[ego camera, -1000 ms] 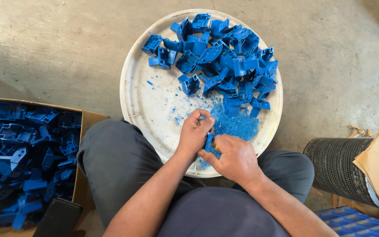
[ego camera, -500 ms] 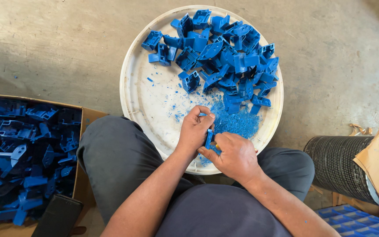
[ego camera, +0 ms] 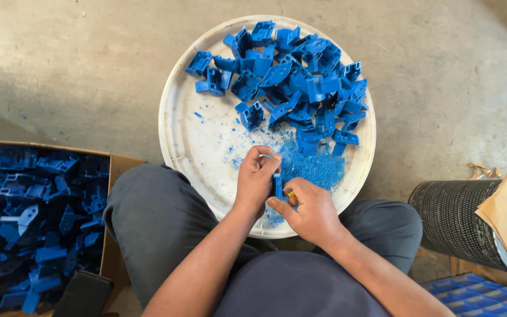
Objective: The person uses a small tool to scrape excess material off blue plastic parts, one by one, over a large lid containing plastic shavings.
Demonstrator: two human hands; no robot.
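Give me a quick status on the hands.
Left hand and right hand both gripping one blue plastic part over the white tray. Blue shavings beneath. Nothing blocking.

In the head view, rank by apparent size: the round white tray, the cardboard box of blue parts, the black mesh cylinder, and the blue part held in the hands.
1. Round white tray.
2. Cardboard box, cut off by the frame, so its rank against the tray is unsure.
3. Black mesh cylinder.
4. Blue part between the left hand and right hand.
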